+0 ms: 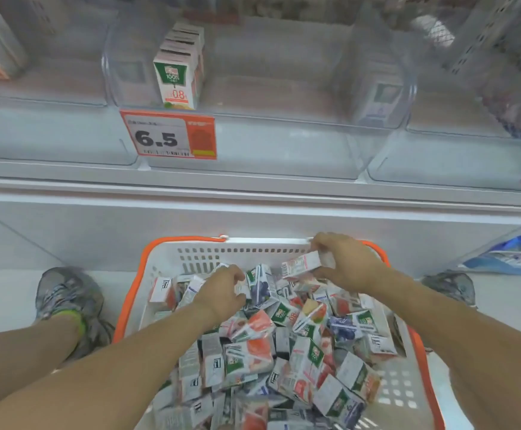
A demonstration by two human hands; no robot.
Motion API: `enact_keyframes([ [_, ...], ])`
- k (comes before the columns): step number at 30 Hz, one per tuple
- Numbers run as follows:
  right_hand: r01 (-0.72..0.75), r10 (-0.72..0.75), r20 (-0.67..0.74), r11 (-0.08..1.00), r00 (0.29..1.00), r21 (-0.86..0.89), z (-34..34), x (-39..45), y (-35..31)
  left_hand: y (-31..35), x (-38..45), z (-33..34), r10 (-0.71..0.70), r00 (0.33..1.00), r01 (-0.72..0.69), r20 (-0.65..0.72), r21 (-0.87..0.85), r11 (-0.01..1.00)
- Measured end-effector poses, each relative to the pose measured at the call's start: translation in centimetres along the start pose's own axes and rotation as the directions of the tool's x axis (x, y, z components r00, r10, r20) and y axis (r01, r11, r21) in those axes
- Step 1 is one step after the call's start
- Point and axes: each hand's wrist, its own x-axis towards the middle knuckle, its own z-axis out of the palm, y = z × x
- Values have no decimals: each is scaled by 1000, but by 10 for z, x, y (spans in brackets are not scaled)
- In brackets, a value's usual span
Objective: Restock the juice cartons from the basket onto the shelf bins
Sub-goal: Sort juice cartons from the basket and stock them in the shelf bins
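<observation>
Right hand (346,268) first: its fingers (322,243) are curled round a pink carton (302,264), lifted just clear of the heap at about one o'clock in the basket (187,252). The left hand (222,293) is down among the pile at eleven o'clock, fingers bent onto a blue-printed carton (260,287), though whether it has a proper hold or is only sorting, I cannot tell. Under both hands the juice cartons (271,361) lie jumbled every way, filling the white, orange-rimmed basket on the floor between the person's shoes (66,299). These look like light, stiff little boxes with smooth printed faces, so I'd reckon a pinch across the two broad sides holds best; squeeze hard and the card may dent. Up at twelve o'clock the clear shelf bin (284,97) holds a single row of green-labelled cartons (180,69) at its left, with plenty of room beside them, and an orange price tag (167,135) hangs on its front.
</observation>
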Motion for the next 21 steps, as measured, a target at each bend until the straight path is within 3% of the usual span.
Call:
enact_keyframes([
  [4,-69,89,-84,974,993,214,-23,-27,15,12,20,10,84,996,-83,-8,131,988],
  [8,-87,111,-86,966,990,245,-24,-38,26,29,38,27,-71,997,71,1,115,991],
  [14,-62,69,-25,979,997,193,-21,-44,35,63,46,58,-251,967,256,-52,250,934],
  [16,-49,54,-20,979,998,199,-23,-45,38,69,47,54,-300,953,302,-39,190,934],
  [18,-36,43,-28,978,999,203,-25,-46,42,71,45,40,-336,942,336,3,23,942],
  [21,-14,27,-54,977,998,213,-31,-48,45,66,34,13,-400,894,443,201,-256,859],
])
